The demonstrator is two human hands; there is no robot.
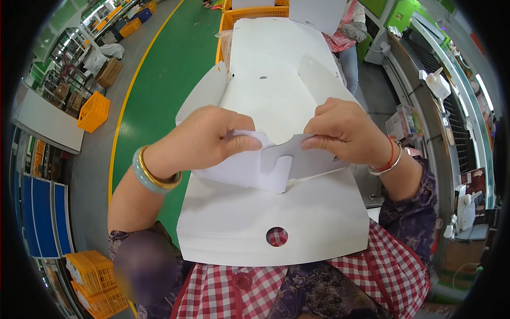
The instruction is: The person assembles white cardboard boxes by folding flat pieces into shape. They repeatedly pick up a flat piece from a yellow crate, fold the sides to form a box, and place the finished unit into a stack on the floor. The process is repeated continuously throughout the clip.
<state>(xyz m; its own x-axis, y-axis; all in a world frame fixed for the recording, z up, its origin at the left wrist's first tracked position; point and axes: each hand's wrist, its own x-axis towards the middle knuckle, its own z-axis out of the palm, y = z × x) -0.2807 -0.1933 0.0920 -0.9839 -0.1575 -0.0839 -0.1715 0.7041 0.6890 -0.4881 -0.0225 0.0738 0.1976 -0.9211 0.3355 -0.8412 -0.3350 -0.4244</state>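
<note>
Purple sleeves bend outward; left hand and right hand angle inward, each grip pinching white cardboard.

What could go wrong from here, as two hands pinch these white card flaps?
The left hand pinches the left flap and the right hand the right flap: pulling too hard might crease or tear the curved cut edges between them. If either pinch loosens, the flaps could perhaps spring apart. The bangles sit close to the card, so they might snag its edge.
</note>
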